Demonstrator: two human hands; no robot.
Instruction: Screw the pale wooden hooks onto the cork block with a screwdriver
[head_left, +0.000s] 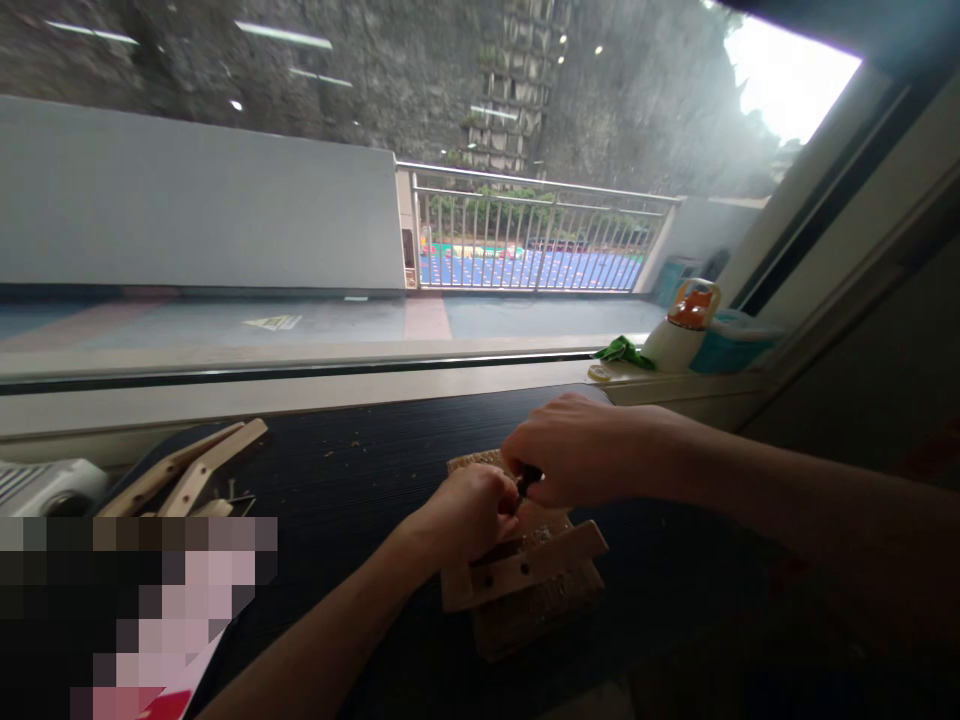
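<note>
My right hand (566, 450) is closed around a dark tool (531, 478) that looks like a small screwdriver; most of it is hidden by my fingers. My left hand (476, 505) is closed just beside it, fingers pinched near the tool's lower end, and what they hold is hidden. Both hands are over a light wooden assembly on the table. A wooden bar with dark holes (525, 572) lies across its near side. Wood shavings (544, 538) show behind this bar, and a wooden piece (536, 610) in shadow sits on its near side.
On the black table (352, 510), loose wooden slats with holes (214, 460) lie at the left, near a white appliance (56, 485). A white jug with an orange top (675, 335), a green cloth (622, 350) and a teal container (731, 342) stand on the windowsill.
</note>
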